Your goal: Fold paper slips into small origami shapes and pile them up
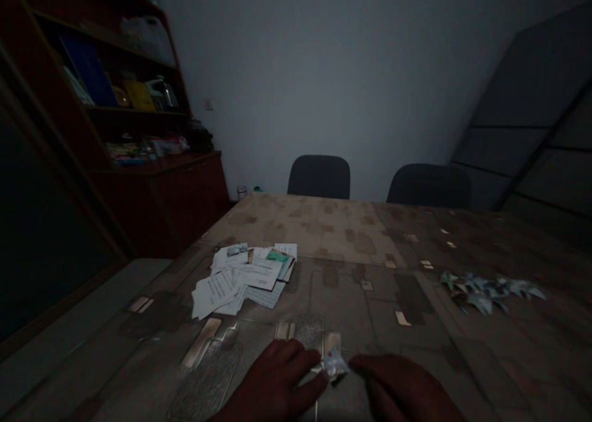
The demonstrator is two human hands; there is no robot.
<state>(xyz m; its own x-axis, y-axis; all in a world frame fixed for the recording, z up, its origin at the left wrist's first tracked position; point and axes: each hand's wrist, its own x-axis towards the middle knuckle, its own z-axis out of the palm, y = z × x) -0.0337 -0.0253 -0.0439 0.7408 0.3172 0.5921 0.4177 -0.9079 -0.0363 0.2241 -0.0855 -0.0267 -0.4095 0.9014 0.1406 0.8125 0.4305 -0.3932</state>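
Note:
A small folded paper piece point(335, 365), pale with pointed corners and a dark underside, sits low over the near part of the table, between my two hands. My left hand point(282, 379) is closed, its thumb and fingers gripping the paper's left side. From the right, my right hand point(402, 382) reaches in with curled fingers, and its fingertips meet the paper's right corner. Its thumb is hard to make out in the dim light. Further left lies a loose pile of printed paper sheets point(250, 275). At the right is a cluster of folded paper shapes point(485, 291).
A patterned cloth covers the long table point(319, 224). Two dark chairs point(319, 176) stand at its far side, before a pale wall. A reddish wooden cabinet point(185, 194) with filled shelves is at the left. Large grey panels point(522, 95) lean at the right.

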